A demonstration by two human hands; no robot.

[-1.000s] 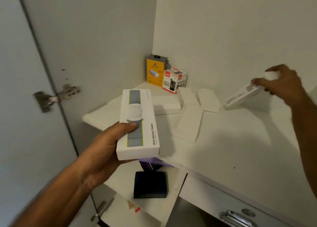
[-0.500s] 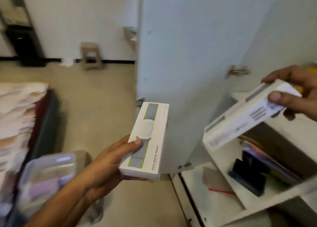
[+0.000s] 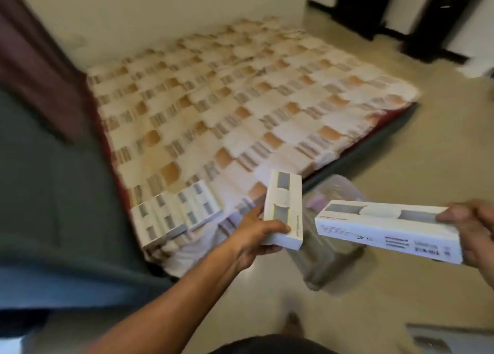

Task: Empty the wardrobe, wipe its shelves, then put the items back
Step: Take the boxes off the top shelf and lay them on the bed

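Head view, blurred by motion, shows two long white tracker boxes carried out over the floor toward the mattress. The left-hand box is held roughly end-on to the viewer, its long axis running away toward the bed, strap picture facing up; the left hand grips its near end, thumb across the top and fingers curled beneath. The right-hand box lies crosswise, long axis left to right, printed side panel toward the viewer; the right hand clasps its right end, fingers wrapped over the top edge.

What the coming set-down seems to turn on is the stack of matching boxes already lying on the near corner of the mattress. It lies forward and to the left of both hands, and the left hand is clearly the nearer, just beside it. Those boxes appear to run lengthwise away from the viewer, so the left box is already close to their heading, while the right one would likely need a quarter turn.

A clear plastic container sits on the floor beneath the boxes.
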